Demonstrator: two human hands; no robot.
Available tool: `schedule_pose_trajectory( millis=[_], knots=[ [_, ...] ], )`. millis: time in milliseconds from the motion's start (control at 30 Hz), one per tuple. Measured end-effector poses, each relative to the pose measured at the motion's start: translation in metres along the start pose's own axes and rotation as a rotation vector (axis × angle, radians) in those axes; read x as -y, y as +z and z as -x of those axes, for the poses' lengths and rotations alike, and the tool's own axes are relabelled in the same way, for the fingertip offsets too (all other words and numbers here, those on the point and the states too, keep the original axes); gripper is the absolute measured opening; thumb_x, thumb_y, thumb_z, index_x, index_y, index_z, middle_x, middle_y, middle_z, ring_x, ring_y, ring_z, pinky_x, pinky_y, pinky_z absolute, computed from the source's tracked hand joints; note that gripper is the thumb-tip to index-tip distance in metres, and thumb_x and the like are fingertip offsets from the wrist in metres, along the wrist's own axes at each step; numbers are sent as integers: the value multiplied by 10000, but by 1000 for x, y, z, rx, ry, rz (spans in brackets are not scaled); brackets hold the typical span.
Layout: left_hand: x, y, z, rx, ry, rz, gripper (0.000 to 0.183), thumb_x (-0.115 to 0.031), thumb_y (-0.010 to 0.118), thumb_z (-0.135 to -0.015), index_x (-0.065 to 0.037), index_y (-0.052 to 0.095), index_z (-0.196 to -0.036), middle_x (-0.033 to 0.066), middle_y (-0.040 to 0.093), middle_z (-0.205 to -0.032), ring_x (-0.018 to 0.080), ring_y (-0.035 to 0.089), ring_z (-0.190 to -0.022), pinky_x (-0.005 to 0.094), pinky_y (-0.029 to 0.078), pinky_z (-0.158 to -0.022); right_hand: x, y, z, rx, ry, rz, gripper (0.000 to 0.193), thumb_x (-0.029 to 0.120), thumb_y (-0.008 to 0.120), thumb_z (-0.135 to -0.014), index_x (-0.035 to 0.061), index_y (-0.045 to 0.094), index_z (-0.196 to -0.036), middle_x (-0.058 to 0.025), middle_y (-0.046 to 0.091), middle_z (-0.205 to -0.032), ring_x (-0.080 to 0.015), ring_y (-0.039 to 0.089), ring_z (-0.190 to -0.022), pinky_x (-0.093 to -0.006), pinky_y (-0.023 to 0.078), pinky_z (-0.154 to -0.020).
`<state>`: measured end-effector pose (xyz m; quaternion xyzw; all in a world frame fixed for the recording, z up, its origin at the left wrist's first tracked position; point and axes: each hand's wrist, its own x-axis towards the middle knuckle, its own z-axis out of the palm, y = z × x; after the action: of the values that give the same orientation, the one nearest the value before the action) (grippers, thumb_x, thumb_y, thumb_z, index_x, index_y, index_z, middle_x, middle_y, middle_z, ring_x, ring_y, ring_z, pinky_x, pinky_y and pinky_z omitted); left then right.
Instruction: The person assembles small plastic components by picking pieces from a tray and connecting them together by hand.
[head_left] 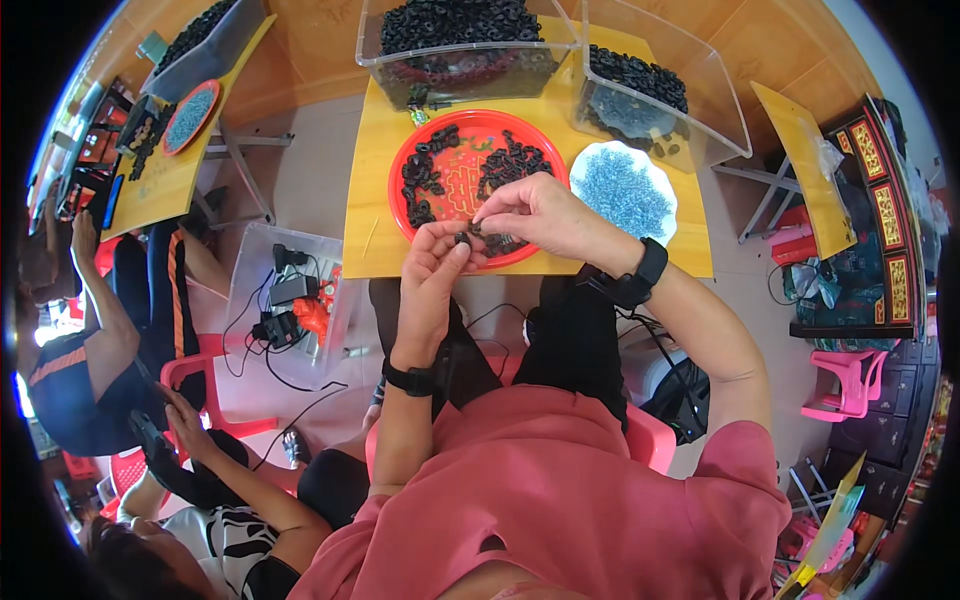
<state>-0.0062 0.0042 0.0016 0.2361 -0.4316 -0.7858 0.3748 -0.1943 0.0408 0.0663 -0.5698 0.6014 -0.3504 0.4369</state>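
My left hand (pixel 432 272) holds a small black part (pixel 462 238) between thumb and fingers, at the near edge of a round red tray (pixel 398 200). Close beside it, over the tray, my right hand (pixel 530 212) has thumb and fingertips pinched together; whatever they grip is too small to make out. Loose black parts (pixel 515 163), some ring-shaped, lie in heaps on the tray. To its right, a white scalloped plate (pixel 582 160) carries a pile of tiny blue-grey pieces (pixel 625 195).
Two clear bins (pixel 470 82) (pixel 712 90) of black parts stand along the yellow table's (pixel 370 150) far side. Left of the table, a plastic box (pixel 245 330) with cables and adapters sits on the floor. Two other people sit at the left, near another table (pixel 160 190).
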Motion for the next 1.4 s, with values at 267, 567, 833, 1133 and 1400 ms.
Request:
schedule_pose_trajectory(
  millis=[267,567,833,1133,1400],
  knots=[
    [-3,4,1,-63,3,-84,271,-33,569,-914,23,555,-1178,99,656,-981,134,640,-845,235,500,-773,4,-3,0,50,49,76,197,144,644,-862,-2,688,-986,-49,689,-825,-80,617,-770,-232,484,-686],
    [1,2,1,-54,5,-71,134,-10,588,-897,14,586,-1029,86,658,-924,128,643,-794,231,499,-739,-2,1,-1,99,94,16,202,136,645,-852,-17,685,-977,-73,690,-831,-93,634,-779,-230,502,-697],
    [10,7,5,-60,-13,-114,118,5,583,-892,22,591,-1008,85,661,-892,133,645,-756,236,502,-709,-4,7,9,64,149,45,199,158,653,-826,-21,688,-905,-72,670,-748,-85,623,-669,-231,491,-603],
    [15,7,4,-95,-22,-113,103,8,587,-890,20,589,-992,94,665,-867,145,650,-733,237,505,-690,-15,9,6,88,212,-117,178,129,636,-851,-39,676,-892,-62,649,-700,-103,628,-627,-236,499,-563],
    [8,5,5,-92,-5,-146,100,2,589,-890,24,592,-987,103,671,-861,141,651,-739,236,505,-696,-16,7,5,171,192,-257,193,120,623,-883,-60,653,-945,-80,659,-754,-122,648,-669,-247,541,-589]
  ],
)
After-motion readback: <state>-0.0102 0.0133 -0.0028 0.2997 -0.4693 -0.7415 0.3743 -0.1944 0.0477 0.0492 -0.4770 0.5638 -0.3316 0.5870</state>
